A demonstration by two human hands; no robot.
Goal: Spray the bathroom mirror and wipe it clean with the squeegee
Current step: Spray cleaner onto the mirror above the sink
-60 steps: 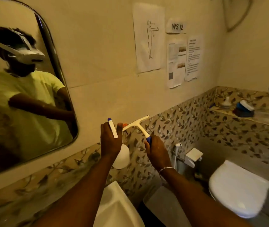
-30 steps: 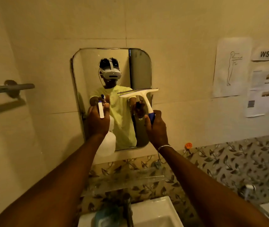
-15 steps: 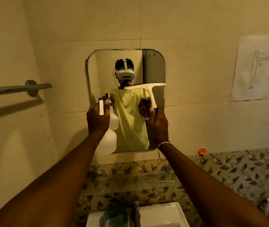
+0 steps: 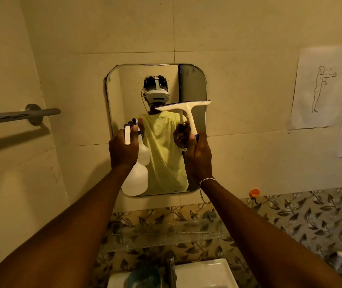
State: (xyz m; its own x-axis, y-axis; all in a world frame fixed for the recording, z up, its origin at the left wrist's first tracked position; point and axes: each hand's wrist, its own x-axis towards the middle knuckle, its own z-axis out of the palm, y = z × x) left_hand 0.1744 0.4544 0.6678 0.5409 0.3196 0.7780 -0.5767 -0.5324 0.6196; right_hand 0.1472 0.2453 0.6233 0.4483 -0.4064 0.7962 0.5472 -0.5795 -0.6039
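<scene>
Mirror [image 4: 193, 84] fixed upright on the pale wall tiles, rounded at all four corners, straight ahead of both arms. Held up before its lower left part a white spray bottle [image 4: 134, 179], gripped at the neck by the left hand [image 4: 123, 150], fingers clenched around the head, with the white trigger piece standing above the knuckles. Covered with the bottle body the lower left corner and a piece of the bottom edge. Could not tell how near the nozzle came to the glass.

Gripped the squeegee [image 4: 183, 106] by its blue handle end in the right hand [image 4: 199, 156], fingers clenched tight, thumb laid up along the stem. Kept the blade on top, almost level, a little higher at the right. Reached with the right tip just past the right edge of the mirror, and with the left tip about to the middle. Could not tell whether the blade touched the glass.

Above the blade, upper part of the mirror uncovered up to the top edge. Around the frame, bare tiles on every side. Towel bar [image 4: 18, 115] well apart at the left, papers [image 4: 320, 88] well apart at the right, small orange hook [image 4: 254, 192] near the lower right corner. Below the arms, glass shelf [image 4: 166, 233], then tap [image 4: 169, 267] and white sink [image 4: 207, 273].
</scene>
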